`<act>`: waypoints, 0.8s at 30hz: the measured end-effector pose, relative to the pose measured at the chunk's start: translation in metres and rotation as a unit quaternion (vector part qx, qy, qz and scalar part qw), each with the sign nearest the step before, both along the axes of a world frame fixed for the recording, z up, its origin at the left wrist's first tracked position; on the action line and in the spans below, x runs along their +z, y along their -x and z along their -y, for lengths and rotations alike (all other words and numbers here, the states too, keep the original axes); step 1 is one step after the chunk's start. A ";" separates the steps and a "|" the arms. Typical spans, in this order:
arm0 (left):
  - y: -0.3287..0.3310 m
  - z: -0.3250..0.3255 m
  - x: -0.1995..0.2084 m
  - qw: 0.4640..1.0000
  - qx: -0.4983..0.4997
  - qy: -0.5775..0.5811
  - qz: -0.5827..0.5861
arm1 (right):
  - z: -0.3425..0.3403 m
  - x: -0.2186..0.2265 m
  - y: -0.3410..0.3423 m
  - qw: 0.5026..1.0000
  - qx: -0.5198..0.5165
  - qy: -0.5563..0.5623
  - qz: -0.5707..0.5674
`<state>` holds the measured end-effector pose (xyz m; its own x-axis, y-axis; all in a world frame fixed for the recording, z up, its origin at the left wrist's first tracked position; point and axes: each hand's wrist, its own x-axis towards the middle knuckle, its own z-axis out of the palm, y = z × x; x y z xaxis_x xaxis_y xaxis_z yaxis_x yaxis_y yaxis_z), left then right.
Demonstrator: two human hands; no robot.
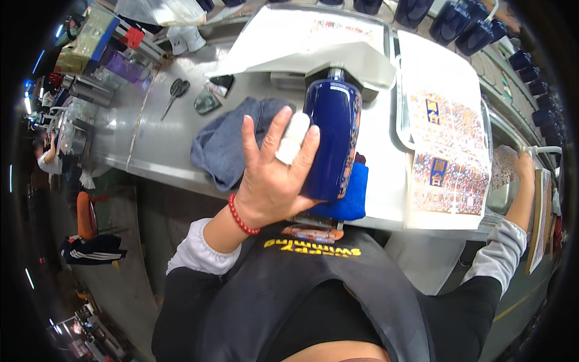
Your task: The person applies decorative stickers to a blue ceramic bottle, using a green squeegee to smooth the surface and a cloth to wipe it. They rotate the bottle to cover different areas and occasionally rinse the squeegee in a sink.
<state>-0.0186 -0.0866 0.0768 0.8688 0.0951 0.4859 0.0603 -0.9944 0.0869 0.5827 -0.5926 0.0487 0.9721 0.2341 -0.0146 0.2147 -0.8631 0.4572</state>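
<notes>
A glossy dark blue bottle [329, 136] lies with its neck pointing away from me, near a metal fixture. Colourful patterning shows along its right side. My left hand [268, 175] rests against the bottle's left side, fingers spread, the thumb reaching to its base. One finger wears a white wrapping, and a red bead bracelet circles the wrist. Far to the right, my right hand [525, 164] is closed on the edge of a thin patterned sheet [504, 167], above a metal basin; its fingertips are partly hidden.
Printed patterned sheets [449, 181] lie on a tray at right. A grey cloth [226, 145], a blue cloth [353, 193] and black scissors [177, 90] sit on the metal bench. Several dark blue bottles [451, 24] stand at the back. A white pipe [546, 149] juts beside my right hand.
</notes>
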 end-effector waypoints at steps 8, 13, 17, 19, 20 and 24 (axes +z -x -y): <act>-0.008 0.006 0.019 0.993 -0.052 -0.079 -0.074 | -0.144 0.141 0.124 0.935 0.323 -0.136 0.047; -0.002 -0.010 0.030 0.988 -0.101 0.038 -0.110 | -0.235 0.205 0.241 0.884 0.416 -0.203 -0.067; -0.007 -0.048 0.058 0.977 -0.152 0.147 -0.033 | -0.279 0.231 0.316 0.815 0.531 -0.213 -0.093; -0.020 -0.060 0.074 0.966 -0.196 0.170 0.008 | -0.290 0.240 0.345 0.767 0.606 -0.196 -0.080; -0.026 -0.063 0.083 0.955 -0.226 0.189 0.026 | -0.296 0.241 0.357 0.736 0.642 -0.202 -0.073; -0.064 -0.049 0.106 0.912 -0.348 0.213 0.040 | -0.312 0.241 0.398 0.706 0.674 -0.207 -0.072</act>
<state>0.0453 -0.0377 0.1824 0.7540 -0.2703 0.5986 -0.5961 -0.6644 0.4509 0.1850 -0.2804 0.2902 -0.1420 0.9577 0.2504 0.9865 0.1162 0.1151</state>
